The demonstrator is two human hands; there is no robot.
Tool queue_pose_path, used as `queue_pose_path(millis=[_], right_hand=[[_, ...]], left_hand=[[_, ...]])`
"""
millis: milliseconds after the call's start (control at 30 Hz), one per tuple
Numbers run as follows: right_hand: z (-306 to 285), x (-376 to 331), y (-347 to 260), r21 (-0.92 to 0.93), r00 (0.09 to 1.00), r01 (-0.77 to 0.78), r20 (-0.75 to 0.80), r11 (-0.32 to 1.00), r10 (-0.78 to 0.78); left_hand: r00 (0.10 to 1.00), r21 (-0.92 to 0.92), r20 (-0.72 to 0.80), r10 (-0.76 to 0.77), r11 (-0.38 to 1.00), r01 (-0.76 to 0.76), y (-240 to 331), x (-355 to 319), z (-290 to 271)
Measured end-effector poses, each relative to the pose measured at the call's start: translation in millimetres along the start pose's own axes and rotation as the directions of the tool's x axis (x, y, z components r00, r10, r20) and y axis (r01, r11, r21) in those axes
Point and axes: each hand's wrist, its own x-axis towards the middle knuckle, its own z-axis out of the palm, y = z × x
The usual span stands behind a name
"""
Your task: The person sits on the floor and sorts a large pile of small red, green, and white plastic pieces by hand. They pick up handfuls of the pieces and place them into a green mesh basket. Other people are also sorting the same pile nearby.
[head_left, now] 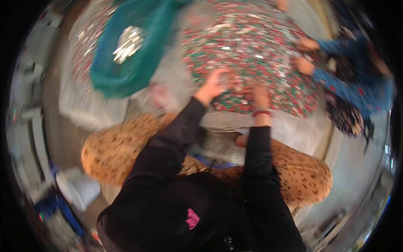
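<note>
A wide spread of small red, green and silvery-white pieces (247, 46) lies in front of me on pale sheeting; blur hides their exact kind. My left hand (212, 86) is over the near left part of the spread, its fingers curled around something pale and see-through that I cannot make out. Close by on the right, my right hand (260, 97) reaches down among the pieces, a red band at its wrist. Motion smears its fingertips, so whether it grips anything is hidden.
On the left stands a teal basin (111, 82) with a pile of shiny silvery pieces (129, 44) in it. A clear bag with something reddish (161, 96) lies beside it. Across the spread on the right, a co-worker's hands (305, 54) touch the pieces. A white bin (79, 187) is at lower left.
</note>
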Motion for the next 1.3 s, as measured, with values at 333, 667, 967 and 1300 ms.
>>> queue_pose_path(millis=[333,667,967,1300], right_hand=[[36.5,-14.5,-40.3,-0.725,0.823,0.503,0.235,0.47,-0.518],[20.1,-15.8,-74.0,-0.361,0.864,0.493,0.095,0.792,-0.495],[4.9,-6.4,-52.9,-0.136,0.941,0.331,-0.028,0.934,-0.338],[-80.2,68.5,-48.7,-0.454,0.938,-0.196,-0.344,0.869,0.031]], left_hand=[[0.997,-0.041,-0.077,-0.003,0.999,0.0,-7.2,-14.8,30.5],[0.81,-0.484,-0.196,0.552,0.664,-0.57,137.7,-38.7,60.0],[0.711,-0.815,0.144,0.688,0.49,-0.31,174.9,-58.7,13.7],[0.96,0.53,-0.213,0.181,0.847,-0.042,94.9,54.6,42.6]])
